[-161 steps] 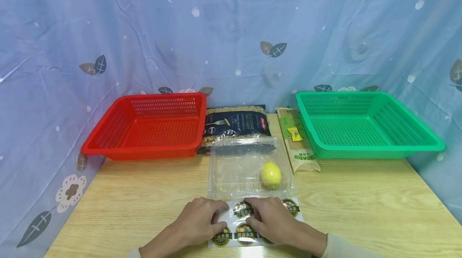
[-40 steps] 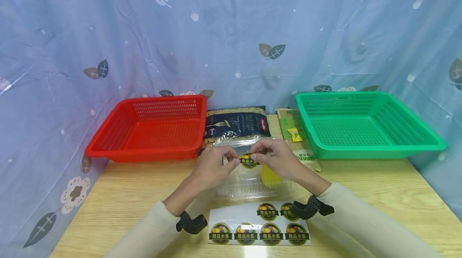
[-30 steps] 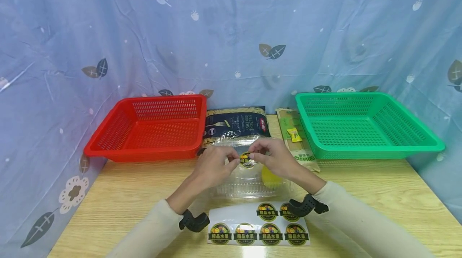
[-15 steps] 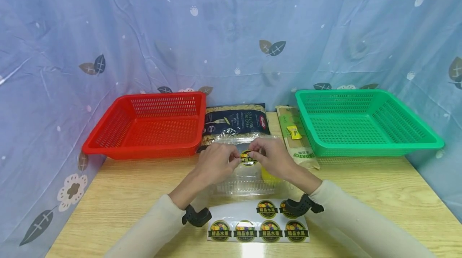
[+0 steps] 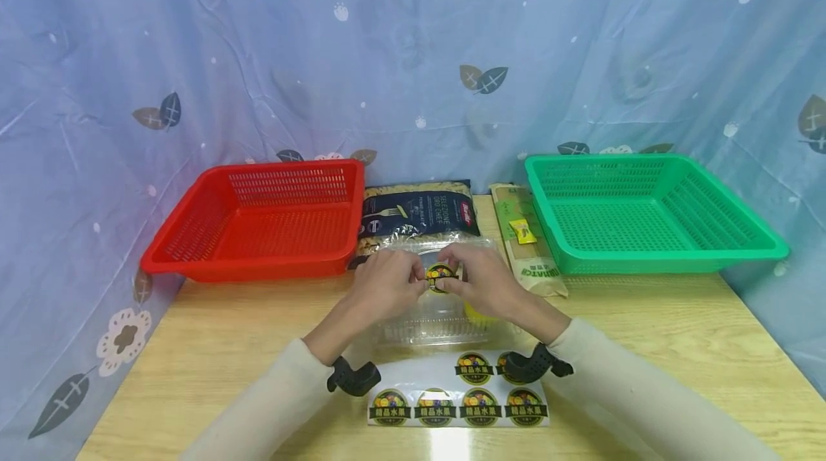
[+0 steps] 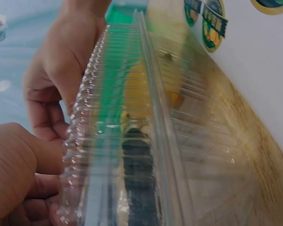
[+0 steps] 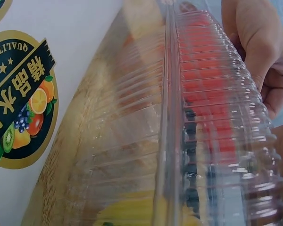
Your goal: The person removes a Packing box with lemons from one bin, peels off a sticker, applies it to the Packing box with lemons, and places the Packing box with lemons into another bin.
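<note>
A round black-and-gold fruit sticker (image 5: 442, 277) lies flat over the lid of a clear plastic clamshell container (image 5: 426, 332). My left hand (image 5: 389, 279) pinches its left edge between thumb and forefinger. At the opposite edge my right hand (image 5: 482, 280) grips the sticker, its thumb overlapping the printed face. A yellow lemon (image 6: 137, 87) shows through the ribbed container wall, partly covered by the right hand in the head view. Both wrist views show the fingers close to the lid's top, with the sticker hidden there.
In front lies a white sheet of matching stickers (image 5: 413, 375). Behind the container is a pasta bag (image 5: 419, 210). A green-and-tan packet (image 5: 538, 260) bears a small yellow sachet (image 5: 523, 231). A red basket (image 5: 258, 267) stands left, a green basket (image 5: 658, 260) right.
Both hands have left the sheet, now one sticker fewer, and moved forward over the container with that sticker. During the last second the right thumb has slid further across it.
</note>
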Demonstrator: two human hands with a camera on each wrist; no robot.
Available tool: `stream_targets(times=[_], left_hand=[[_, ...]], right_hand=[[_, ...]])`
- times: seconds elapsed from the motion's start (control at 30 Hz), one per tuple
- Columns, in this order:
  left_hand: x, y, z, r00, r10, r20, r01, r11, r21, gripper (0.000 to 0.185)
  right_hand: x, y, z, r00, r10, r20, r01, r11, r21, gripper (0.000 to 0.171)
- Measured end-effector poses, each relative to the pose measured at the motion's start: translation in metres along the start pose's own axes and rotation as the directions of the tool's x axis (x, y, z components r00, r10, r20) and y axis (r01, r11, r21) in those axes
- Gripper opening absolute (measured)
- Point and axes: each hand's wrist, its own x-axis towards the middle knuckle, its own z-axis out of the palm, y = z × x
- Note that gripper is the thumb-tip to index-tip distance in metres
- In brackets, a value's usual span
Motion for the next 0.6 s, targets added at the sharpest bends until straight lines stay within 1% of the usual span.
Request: stream_targets(times=[0.07,0.13,0.37,0.47,0.6], left_hand=[[0.001,0.001,-0.001,1.000,-0.015,0.012,0.015,1.000,0.002,0.013],[0.002,0.002,-0.002,1.000,-0.023,0.018,0.023,1.000,0.003,0.014],[0.005,0.004,-0.005,0.998,-0.043,0.036,0.043,0.999,0.002,0.018],[0.005,0.004,-0.005,0.998,-0.051,0.048,0.052,0.999,-0.003,0.020],[0.006,0.003,-0.006,0.997,-0.044,0.062,0.047,0.998,-0.035,0.023]], right_hand=[[0.001,-0.001,0.000,1.000,0.014,0.018,-0.014,1.000,-0.007,0.032],[0.002,-0.001,0.000,0.999,0.031,0.024,-0.031,0.999,-0.013,0.032],[0.013,0.000,0.000,0.991,0.134,0.029,-0.133,0.990,-0.037,0.011],[0.017,0.001,0.000,0.981,0.184,0.054,-0.183,0.983,-0.025,0.012],[0.021,0.002,0.000,0.975,0.215,0.064,-0.214,0.977,-0.013,0.014]])
